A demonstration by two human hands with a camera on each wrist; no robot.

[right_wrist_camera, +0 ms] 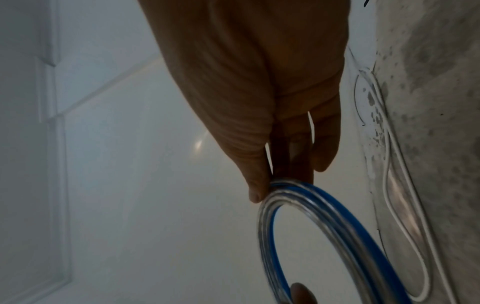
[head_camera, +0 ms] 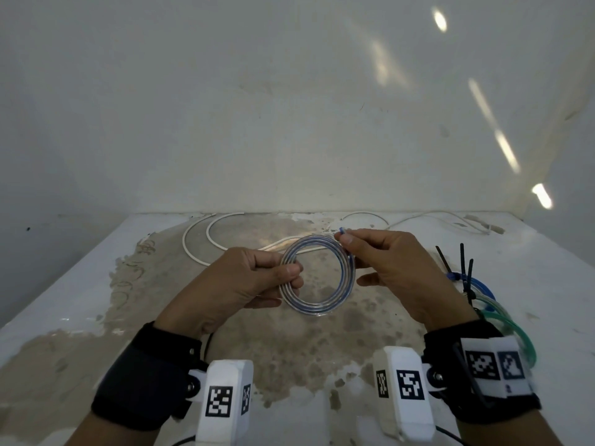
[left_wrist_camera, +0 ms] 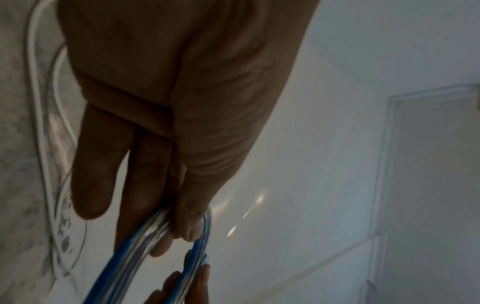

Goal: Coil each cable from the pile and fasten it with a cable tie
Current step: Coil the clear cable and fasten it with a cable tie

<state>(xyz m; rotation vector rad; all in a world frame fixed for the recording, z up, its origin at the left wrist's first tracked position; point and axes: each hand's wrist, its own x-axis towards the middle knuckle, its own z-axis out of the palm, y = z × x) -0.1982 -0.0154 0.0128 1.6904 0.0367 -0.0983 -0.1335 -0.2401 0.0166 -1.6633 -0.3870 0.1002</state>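
Observation:
A clear cable with a blue stripe (head_camera: 318, 278) is wound into a round coil of several turns, held up above the table between both hands. My left hand (head_camera: 257, 281) pinches the coil's left side (left_wrist_camera: 161, 228) between thumb and fingers. My right hand (head_camera: 380, 255) pinches the coil's upper right, at the cable's free end (head_camera: 342, 231), between thumb and forefinger; the right wrist view shows the coil (right_wrist_camera: 311, 236) hanging from that pinch. Black cable ties (head_camera: 463, 262) lie at the right.
A long white cable (head_camera: 206, 243) loops loosely over the far part of the stained white table (head_camera: 96, 284), running to the back right. Coiled blue and green cables (head_camera: 492, 304) lie beside my right wrist. A white wall stands close behind.

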